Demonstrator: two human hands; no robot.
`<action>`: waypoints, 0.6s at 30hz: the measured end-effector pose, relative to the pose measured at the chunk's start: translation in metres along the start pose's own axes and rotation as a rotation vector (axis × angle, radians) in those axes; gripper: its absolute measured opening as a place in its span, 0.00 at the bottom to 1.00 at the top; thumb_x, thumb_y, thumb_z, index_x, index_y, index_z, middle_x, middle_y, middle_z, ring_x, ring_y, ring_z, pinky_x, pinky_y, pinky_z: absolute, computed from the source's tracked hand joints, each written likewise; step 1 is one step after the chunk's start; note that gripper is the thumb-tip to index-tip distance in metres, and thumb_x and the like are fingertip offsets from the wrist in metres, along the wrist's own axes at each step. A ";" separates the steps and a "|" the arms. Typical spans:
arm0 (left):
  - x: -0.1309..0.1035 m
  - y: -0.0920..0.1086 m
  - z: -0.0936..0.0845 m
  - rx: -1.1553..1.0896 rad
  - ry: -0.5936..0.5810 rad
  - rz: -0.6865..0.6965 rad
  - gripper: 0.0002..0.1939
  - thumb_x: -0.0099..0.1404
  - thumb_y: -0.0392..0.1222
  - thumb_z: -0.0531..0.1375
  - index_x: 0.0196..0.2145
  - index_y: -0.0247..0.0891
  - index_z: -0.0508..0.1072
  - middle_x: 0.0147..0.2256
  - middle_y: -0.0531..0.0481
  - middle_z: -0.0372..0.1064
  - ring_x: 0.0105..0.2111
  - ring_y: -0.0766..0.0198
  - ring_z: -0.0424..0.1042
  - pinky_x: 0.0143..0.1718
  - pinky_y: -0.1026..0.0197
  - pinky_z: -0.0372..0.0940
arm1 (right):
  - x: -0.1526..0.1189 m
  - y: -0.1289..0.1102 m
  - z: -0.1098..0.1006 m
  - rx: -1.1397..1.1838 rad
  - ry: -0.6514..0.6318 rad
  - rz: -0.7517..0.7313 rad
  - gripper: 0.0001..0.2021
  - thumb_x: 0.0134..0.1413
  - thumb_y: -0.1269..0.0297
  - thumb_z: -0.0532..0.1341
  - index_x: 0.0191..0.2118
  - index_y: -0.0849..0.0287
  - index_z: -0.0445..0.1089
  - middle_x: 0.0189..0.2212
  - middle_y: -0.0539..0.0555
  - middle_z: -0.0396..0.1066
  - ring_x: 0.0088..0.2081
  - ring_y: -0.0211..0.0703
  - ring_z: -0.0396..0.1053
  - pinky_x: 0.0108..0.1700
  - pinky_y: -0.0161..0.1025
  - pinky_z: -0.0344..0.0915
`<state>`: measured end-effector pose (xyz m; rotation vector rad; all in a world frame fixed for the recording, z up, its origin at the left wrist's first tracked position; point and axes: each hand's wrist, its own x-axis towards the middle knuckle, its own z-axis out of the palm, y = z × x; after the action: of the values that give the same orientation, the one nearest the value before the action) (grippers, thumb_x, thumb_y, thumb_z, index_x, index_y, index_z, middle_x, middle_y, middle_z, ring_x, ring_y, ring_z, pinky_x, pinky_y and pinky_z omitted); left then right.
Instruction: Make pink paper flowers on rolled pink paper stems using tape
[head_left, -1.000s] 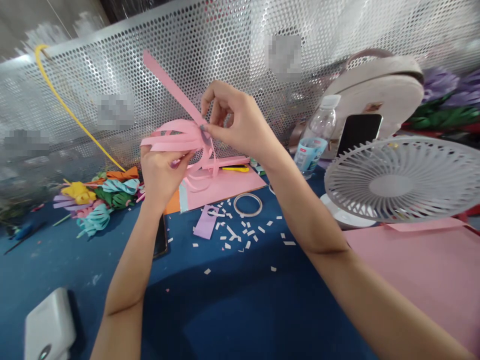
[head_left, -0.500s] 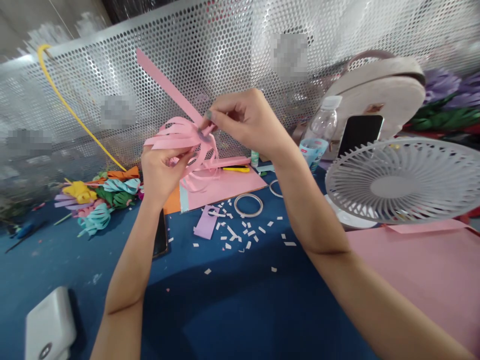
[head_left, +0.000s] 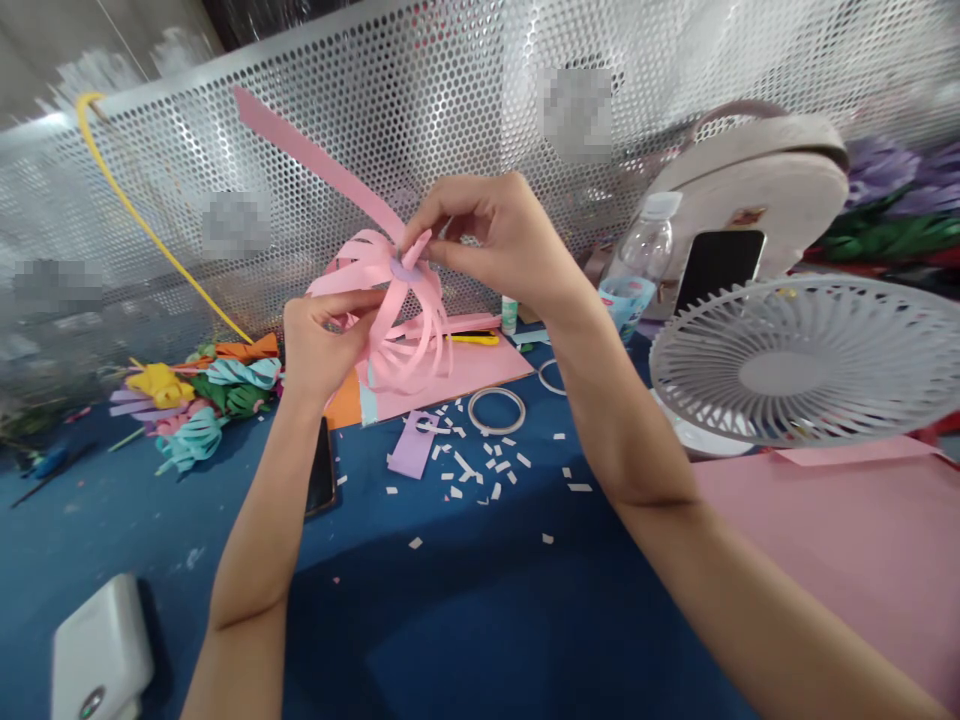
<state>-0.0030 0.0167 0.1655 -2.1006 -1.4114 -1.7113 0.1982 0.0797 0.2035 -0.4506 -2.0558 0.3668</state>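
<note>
In front of me is a pink paper-strip ball (head_left: 427, 330), its curved strips meeting at a small purple paper disc (head_left: 406, 271) on top. My left hand (head_left: 322, 335) pinches it on the left side between thumb and fingers. At the top, my right hand (head_left: 499, 235) is closed on a pink paper strip (head_left: 319, 158), beside a small pink loop above the disc. The strip's long free end sticks up to the left. Exactly where the fingertips press is partly hidden.
White paper scraps, a purple paper piece (head_left: 414, 445) and a tape roll (head_left: 496, 411) lie on the blue table. Behind are pink sheets and a yellow cutter (head_left: 474, 338). A grey fan (head_left: 787, 373), bottle (head_left: 637, 265) and bag stand right; paper flowers (head_left: 187, 440) and a white device (head_left: 101, 650) left.
The paper ball has turned and shifted slightly right, showing more of the purple disc and small loop. The strip's free end has swung left and a little up.
</note>
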 end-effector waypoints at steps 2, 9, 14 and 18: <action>0.000 0.000 0.000 -0.011 0.012 -0.004 0.11 0.54 0.32 0.63 0.31 0.46 0.83 0.30 0.54 0.80 0.30 0.58 0.78 0.31 0.58 0.72 | 0.000 -0.001 0.001 -0.022 0.020 0.010 0.07 0.55 0.62 0.63 0.39 0.54 0.75 0.41 0.54 0.74 0.45 0.48 0.70 0.43 0.41 0.70; 0.001 -0.008 0.000 -0.063 -0.009 0.001 0.10 0.55 0.33 0.64 0.32 0.45 0.83 0.27 0.54 0.77 0.31 0.59 0.77 0.33 0.58 0.71 | -0.002 -0.006 0.000 0.038 0.088 -0.169 0.03 0.54 0.68 0.61 0.32 0.53 0.71 0.36 0.51 0.71 0.37 0.43 0.68 0.40 0.40 0.66; 0.001 -0.009 0.004 -0.088 0.052 0.023 0.08 0.55 0.33 0.64 0.31 0.43 0.83 0.26 0.53 0.77 0.31 0.60 0.77 0.35 0.58 0.71 | -0.002 -0.007 -0.003 -0.121 0.078 -0.173 0.03 0.55 0.67 0.62 0.33 0.52 0.72 0.39 0.54 0.69 0.41 0.46 0.66 0.43 0.41 0.64; 0.001 -0.009 0.004 -0.016 0.065 -0.001 0.08 0.55 0.35 0.64 0.32 0.42 0.83 0.28 0.54 0.78 0.31 0.60 0.76 0.33 0.60 0.71 | -0.002 -0.012 -0.003 -0.225 0.053 -0.112 0.02 0.57 0.65 0.61 0.35 0.52 0.71 0.43 0.55 0.68 0.47 0.48 0.64 0.46 0.42 0.64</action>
<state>-0.0058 0.0246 0.1609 -2.0321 -1.3859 -1.7805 0.1996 0.0688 0.2084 -0.4719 -2.0691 0.0554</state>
